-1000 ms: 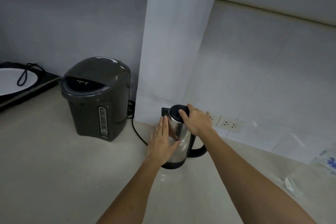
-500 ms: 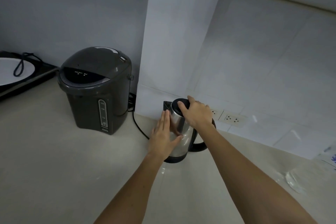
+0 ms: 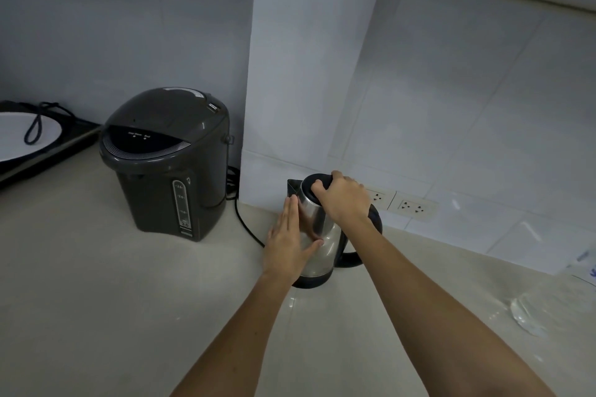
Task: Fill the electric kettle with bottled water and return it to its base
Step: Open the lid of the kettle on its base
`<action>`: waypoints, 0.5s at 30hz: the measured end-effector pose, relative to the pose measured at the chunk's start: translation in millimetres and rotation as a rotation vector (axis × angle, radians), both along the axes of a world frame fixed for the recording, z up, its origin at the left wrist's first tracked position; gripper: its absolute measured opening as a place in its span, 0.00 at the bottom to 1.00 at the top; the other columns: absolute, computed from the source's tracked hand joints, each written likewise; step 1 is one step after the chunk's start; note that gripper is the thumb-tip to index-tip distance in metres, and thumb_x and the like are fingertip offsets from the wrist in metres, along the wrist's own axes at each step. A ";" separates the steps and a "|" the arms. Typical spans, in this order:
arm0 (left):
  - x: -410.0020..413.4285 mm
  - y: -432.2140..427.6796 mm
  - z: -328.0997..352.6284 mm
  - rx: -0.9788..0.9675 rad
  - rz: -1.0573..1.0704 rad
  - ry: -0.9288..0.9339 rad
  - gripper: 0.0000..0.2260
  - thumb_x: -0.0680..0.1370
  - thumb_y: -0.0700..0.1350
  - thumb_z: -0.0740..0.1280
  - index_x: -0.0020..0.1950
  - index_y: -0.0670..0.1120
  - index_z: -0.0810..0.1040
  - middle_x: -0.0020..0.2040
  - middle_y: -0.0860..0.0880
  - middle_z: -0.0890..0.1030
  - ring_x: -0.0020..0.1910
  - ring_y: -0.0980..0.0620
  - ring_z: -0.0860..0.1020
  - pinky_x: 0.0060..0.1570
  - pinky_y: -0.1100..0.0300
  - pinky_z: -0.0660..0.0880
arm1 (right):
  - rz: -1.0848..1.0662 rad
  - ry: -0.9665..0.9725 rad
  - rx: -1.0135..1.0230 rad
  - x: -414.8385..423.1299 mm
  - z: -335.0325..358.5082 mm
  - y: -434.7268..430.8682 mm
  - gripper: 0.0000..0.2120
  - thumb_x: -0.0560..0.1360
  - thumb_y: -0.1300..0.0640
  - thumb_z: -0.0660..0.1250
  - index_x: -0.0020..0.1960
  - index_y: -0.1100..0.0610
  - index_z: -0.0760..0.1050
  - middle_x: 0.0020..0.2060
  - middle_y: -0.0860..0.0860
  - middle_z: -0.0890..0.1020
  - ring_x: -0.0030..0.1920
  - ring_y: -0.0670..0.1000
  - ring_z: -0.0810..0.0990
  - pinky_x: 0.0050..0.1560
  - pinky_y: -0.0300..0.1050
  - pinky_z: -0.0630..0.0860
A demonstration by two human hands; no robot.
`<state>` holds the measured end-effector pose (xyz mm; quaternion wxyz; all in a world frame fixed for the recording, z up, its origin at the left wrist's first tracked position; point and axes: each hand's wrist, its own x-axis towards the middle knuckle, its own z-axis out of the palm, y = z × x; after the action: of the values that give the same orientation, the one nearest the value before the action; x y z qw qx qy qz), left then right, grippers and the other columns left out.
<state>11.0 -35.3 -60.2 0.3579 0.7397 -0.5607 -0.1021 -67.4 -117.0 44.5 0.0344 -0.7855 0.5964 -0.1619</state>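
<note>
**Q:** How are the hands set?

**A:** The left hand (image 3: 288, 243) lies flat, fingers straight, pressing the steel wall of the kettle (image 3: 327, 245). The right hand (image 3: 343, 200) grasps the lid (image 3: 311, 185) from above, fingers curled round its rim. The kettle stands upright on the counter (image 3: 96, 300), close to the wall corner.

**Q:** What can fail?

**A:** A lid that frees abruptly can jolt the kettle, and the flat palm on polished steel braces it poorly. A tip toward 9 o'clock lands on the cord (image 3: 254, 238). The wall sockets (image 3: 416, 206) at 2 o'clock make any spill hazardous. The clear object (image 3: 529, 316) at 4 o'clock is too blurred to identify.
</note>
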 end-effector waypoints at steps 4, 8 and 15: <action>-2.5 1.0 3.0 0.039 0.018 -0.012 0.47 0.74 0.62 0.67 0.79 0.48 0.38 0.80 0.52 0.47 0.77 0.51 0.59 0.72 0.48 0.60 | 0.006 0.002 -0.012 4.7 0.2 -1.8 0.20 0.77 0.49 0.53 0.57 0.63 0.73 0.51 0.60 0.80 0.52 0.62 0.77 0.51 0.51 0.70; -4.8 2.5 9.1 0.083 0.033 -0.028 0.47 0.74 0.61 0.67 0.79 0.48 0.37 0.80 0.51 0.47 0.77 0.51 0.59 0.72 0.46 0.60 | 0.029 0.011 -0.007 4.9 4.0 -3.3 0.18 0.77 0.51 0.53 0.57 0.62 0.73 0.51 0.60 0.80 0.50 0.62 0.78 0.47 0.51 0.70; -8.2 5.7 17.2 0.126 0.025 -0.012 0.47 0.75 0.60 0.67 0.79 0.47 0.37 0.80 0.50 0.47 0.75 0.47 0.63 0.71 0.45 0.64 | 0.121 -0.367 0.183 -22.9 37.9 -6.8 0.20 0.78 0.54 0.53 0.69 0.56 0.67 0.56 0.59 0.78 0.54 0.60 0.75 0.51 0.48 0.68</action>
<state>2.8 -29.6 -43.1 0.3085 0.7684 -0.5458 -0.1284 -90.3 -123.7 82.3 0.2231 -0.7707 0.5441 -0.2451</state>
